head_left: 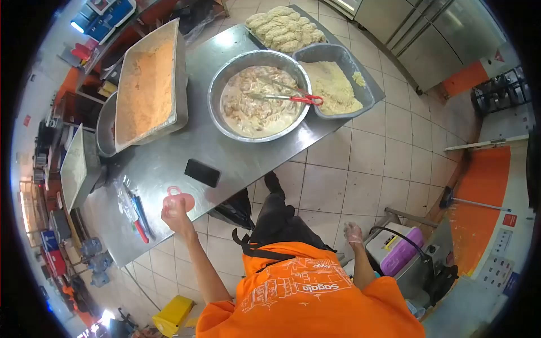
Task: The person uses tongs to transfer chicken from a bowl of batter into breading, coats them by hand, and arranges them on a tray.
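Observation:
My left hand (176,213) is raised over the near edge of the steel table (169,163) and grips a small pink round thing with a ring on top (179,198). A black phone (202,172) lies on the table just beyond it. My right hand (354,232), in a clear plastic glove, hangs by my side over the tiled floor and holds nothing. Farther along the table, a big steel bowl (221,78) holds pale pieces in creamy liquid, with red-handled tongs (293,98) lying across it.
A grey tub of crumbs (360,67), a tray of breaded pieces (284,27) and a deep steel pan of orange coating (147,84) share the table. Red- and blue-handled knives (136,214) lie at its left end. A black bag (231,209) sits below, a pink-lidded box (397,250) at right.

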{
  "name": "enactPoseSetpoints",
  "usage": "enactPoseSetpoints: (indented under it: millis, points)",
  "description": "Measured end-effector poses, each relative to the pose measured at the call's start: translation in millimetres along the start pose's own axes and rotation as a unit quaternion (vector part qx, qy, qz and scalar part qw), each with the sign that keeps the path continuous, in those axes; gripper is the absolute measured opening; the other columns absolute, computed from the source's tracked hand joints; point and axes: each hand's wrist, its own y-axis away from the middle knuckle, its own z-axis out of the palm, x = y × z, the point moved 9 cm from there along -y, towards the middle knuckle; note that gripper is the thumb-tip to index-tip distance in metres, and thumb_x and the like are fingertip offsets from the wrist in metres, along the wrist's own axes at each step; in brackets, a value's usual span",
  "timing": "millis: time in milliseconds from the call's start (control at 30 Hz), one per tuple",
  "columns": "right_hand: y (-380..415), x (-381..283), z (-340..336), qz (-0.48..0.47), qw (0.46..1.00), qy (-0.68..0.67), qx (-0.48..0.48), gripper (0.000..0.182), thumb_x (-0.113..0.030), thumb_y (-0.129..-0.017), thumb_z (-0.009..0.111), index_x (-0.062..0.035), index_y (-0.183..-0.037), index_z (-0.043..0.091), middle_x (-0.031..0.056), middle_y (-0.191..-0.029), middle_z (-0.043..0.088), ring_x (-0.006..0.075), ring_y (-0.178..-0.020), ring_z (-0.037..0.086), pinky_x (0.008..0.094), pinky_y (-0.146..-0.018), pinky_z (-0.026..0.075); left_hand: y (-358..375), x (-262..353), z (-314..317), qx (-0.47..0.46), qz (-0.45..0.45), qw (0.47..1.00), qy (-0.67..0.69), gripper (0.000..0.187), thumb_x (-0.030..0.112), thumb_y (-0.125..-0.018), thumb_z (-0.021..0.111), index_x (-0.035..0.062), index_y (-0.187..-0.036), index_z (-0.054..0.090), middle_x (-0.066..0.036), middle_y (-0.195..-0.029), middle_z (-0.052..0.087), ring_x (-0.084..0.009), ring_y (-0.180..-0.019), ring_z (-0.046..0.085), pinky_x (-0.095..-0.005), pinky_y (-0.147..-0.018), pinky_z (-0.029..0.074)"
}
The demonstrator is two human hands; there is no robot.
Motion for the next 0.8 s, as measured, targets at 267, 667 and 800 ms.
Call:
enactPoseSetpoints:
  millis: [267,667,800]
  points:
    - [-13,-281,-175,-0.157,0.96,-0.068,0.221,0.035,-0.032,-0.088,0.062,0.0024,-0.084,0.065,0.0144,-0.064,0.056,0.0156,-0.061,0.049,0.0354,-0.063,0.046,-49,-99,3,0.276,-0.163,0.943,-0.089,0.089,0.051,-0.062,0.082,-0.0001,-0.123,0.043,-0.017,-0.11,0.061,-0.0345,-0.097,0.062,-0.042,-0.084,0.05]
    - [-100,-578,-245,-0.366,0.918,0.043,0.147,0.029,-0.011,-0.086,0.054,-0.0009,-0.112,0.061,0.0153,-0.103,0.066,0.0276,-0.098,0.063,0.0353,-0.086,0.049,0,-117,1,0.386,-0.191,0.901,-0.05,0.09,0.048,-0.073,0.077,-0.0037,-0.133,0.034,-0.026,-0.117,0.051,-0.0383,-0.104,0.057,-0.0446,-0.088,0.049]
    - [-132,-610,-180,-0.508,0.811,0.273,0.101,0.054,-0.005,-0.076,0.056,-0.0012,-0.13,0.048,0.0217,-0.122,0.057,0.04,-0.105,0.058,0.0416,-0.093,0.047,58,-99,20,0.376,-0.243,0.887,-0.113,0.059,0.033,-0.091,0.061,-0.0022,-0.133,0.037,-0.026,-0.12,0.048,-0.0387,-0.109,0.052,-0.0474,-0.089,0.046]
